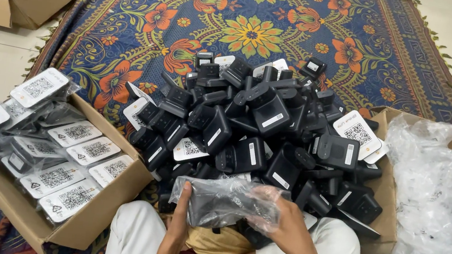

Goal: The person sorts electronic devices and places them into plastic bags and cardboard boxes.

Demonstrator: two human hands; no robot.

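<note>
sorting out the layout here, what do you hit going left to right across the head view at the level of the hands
Cardboard box of bagged devices → left hand → clear bag holding a black device → right hand → cardboard box of empty clear bags. The pile of loose black devices lies behind the hands.

We see a black device [230, 202], lying flat and level inside a clear bag [211, 192]. It sits just above the lap, in front of the pile. The bag is crinkled and shiny around it.
</note>
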